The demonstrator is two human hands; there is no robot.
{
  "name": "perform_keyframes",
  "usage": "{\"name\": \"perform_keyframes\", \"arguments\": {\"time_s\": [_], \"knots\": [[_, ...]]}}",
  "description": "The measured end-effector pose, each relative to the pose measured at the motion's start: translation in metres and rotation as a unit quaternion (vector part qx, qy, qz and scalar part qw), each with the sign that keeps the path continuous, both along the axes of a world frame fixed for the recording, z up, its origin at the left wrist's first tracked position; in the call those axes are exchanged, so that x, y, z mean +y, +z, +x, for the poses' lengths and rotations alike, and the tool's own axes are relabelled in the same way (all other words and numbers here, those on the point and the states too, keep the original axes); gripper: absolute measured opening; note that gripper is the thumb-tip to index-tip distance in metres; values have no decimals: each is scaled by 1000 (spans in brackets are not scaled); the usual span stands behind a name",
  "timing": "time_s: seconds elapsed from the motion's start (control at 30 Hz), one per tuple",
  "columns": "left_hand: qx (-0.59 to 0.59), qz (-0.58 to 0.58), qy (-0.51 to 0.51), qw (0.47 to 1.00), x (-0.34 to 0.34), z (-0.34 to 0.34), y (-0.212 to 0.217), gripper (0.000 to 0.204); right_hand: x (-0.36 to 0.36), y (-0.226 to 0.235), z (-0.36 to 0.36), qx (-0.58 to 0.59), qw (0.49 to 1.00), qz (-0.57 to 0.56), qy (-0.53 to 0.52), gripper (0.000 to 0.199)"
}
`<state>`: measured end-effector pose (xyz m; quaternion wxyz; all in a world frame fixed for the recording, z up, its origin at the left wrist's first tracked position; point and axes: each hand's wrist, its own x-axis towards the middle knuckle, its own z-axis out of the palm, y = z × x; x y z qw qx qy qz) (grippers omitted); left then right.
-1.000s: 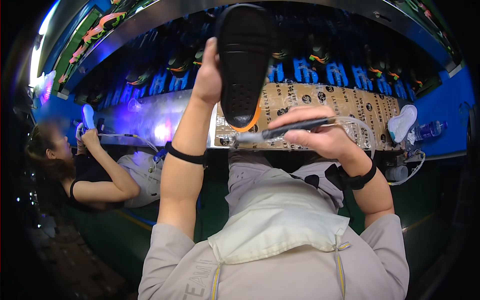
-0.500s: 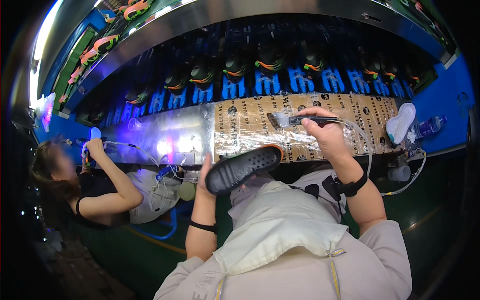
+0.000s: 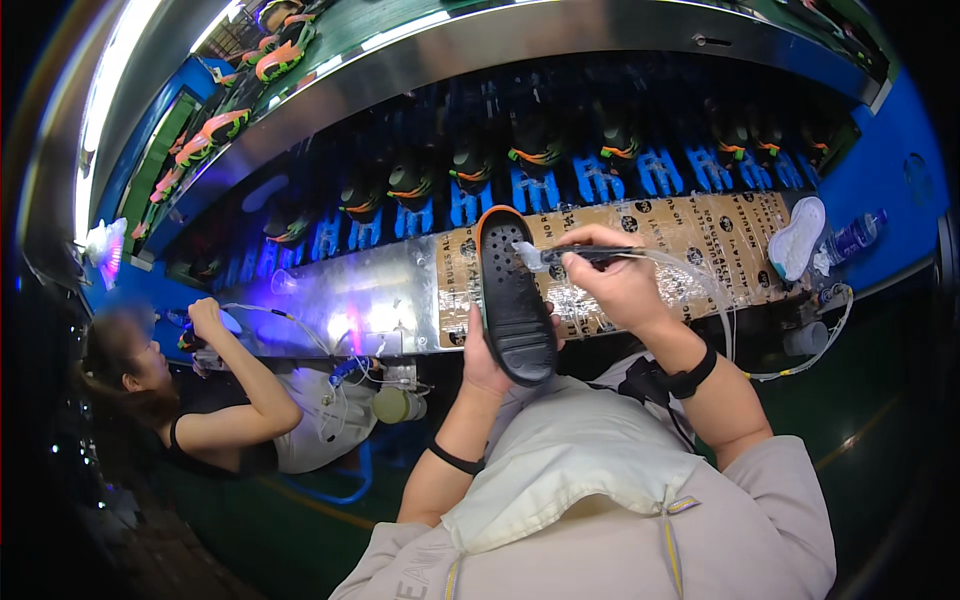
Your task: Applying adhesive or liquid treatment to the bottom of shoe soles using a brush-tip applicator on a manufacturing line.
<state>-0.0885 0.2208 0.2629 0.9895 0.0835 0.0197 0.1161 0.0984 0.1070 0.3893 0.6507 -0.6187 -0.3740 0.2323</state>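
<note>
Partly cardboard-topped bench; blue holders behind; hands clamped: left on black sole, right on brush.

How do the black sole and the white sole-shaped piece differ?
The black sole shows orange at its far end; the white sole-shaped piece is mostly white. The left hand holds the black sole; no hand touches the white sole-shaped piece. Both are elongated.

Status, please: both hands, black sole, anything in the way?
Left hand holding black sole. Right hand gripping brush over sole. Hose trailing right, away from sole.
</note>
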Motion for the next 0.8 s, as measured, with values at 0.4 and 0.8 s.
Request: {"name": "perform_keyframes", "arguments": {"time_s": [0.4, 0.8], "knots": [[126, 83, 143, 978, -13, 21, 24, 57, 21, -2, -32, -314, 949, 28, -19, 22], [-44, 11, 121, 992, -17, 29, 40, 73, 27, 34, -15, -309, 946, 91, -47, 23]]}}
